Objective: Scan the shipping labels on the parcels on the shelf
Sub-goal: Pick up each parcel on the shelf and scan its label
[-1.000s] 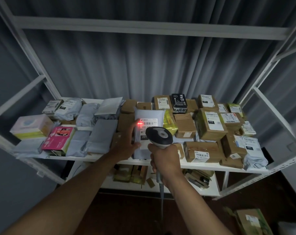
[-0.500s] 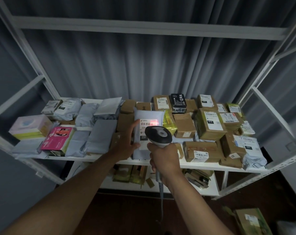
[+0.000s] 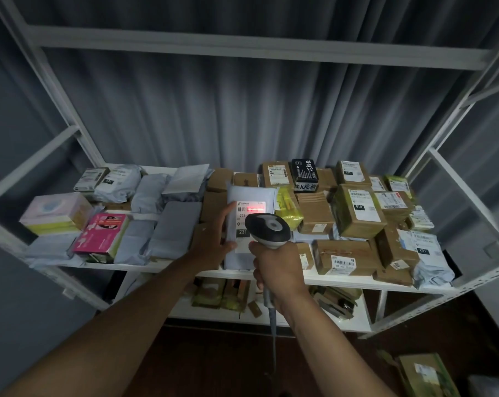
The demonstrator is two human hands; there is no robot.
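Both hands busy: scanner [image 3: 268,230] lights mailer [image 3: 251,196].

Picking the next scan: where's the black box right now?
Head view: the black box stands at the shelf's back, right of centre, between two brown cartons.

— Item in hand?
— Pale grey mailer bag [image 3: 249,196], propped upright at the shelf [image 3: 342,279] front edge; white shipping label [image 3: 249,214] faces me, red scan line across its barcode, "231" printed below.
— Scanner?
— Grey-and-black handheld scanner [image 3: 268,229], corded, head aimed at that label.
— Remaining stock?
— Brown cartons [image 3: 354,210] with labels up, right of the bag.
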